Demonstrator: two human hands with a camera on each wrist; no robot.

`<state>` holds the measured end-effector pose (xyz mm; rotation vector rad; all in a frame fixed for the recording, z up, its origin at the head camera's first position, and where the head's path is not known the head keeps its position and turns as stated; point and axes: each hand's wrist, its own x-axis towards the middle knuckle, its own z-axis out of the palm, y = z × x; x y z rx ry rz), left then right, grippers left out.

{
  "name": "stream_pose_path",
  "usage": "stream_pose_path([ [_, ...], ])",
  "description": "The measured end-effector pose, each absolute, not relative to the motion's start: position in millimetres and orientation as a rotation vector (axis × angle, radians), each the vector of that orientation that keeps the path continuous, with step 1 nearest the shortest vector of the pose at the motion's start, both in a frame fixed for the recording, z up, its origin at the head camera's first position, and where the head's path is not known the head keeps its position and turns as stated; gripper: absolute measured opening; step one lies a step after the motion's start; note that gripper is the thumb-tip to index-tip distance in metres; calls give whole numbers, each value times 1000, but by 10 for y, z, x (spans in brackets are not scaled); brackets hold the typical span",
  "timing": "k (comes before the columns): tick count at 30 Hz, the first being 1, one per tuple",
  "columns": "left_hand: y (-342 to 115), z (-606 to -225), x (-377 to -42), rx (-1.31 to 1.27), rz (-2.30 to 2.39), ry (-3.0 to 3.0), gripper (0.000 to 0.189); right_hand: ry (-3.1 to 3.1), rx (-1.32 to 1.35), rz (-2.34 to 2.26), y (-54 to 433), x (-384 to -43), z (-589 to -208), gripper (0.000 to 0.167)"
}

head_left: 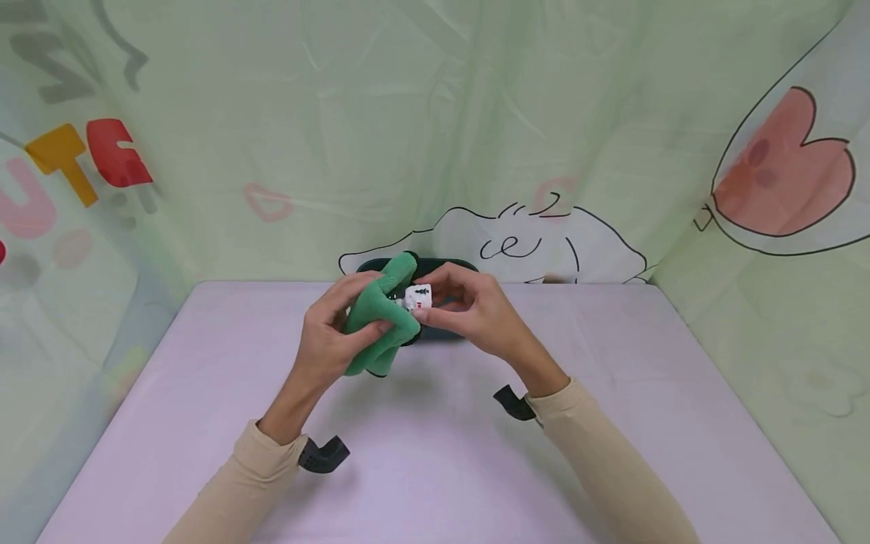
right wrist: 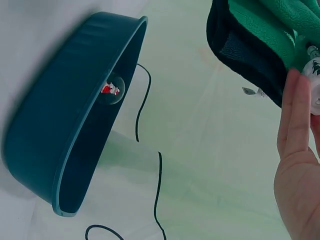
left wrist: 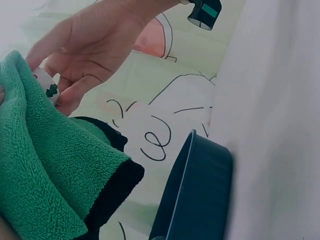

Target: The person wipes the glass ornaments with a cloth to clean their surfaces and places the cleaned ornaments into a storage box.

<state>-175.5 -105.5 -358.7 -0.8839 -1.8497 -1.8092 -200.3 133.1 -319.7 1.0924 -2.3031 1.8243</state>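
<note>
My left hand [head_left: 329, 332] grips a green cloth [head_left: 384, 317] with dark edging, thumb on the near side and fingers behind. The folded cloth wraps the far end of a small snow globe [head_left: 419, 296]. Its white base, printed with a dark tree and a touch of red, sticks out to the right. Thumb and fingertips of my right hand [head_left: 476, 310] pinch that base. In the right wrist view a small figure [right wrist: 312, 51] shows beside the base, near the cloth. Most of the dome is hidden by the cloth.
Behind the hands, on the pale table [head_left: 435, 468], stands a dark teal bin [right wrist: 55, 100]. Another clear globe [right wrist: 114, 89] with a red and white figure lies inside it. A printed, light green curtain [head_left: 408, 136] closes off the back and sides.
</note>
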Motion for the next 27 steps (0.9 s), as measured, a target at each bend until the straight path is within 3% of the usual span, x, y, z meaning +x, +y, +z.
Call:
stream_pose_path([
  [16,-1075,-3589,-1760,-800,-1899,-1897,43,-2093,1299,1666,1319,-2026,-3287,52],
  [27,-1087,-3580,-1764,-677,-2083,-1912,47,-1979,1406,1292,1311,-2070,-3311,51],
])
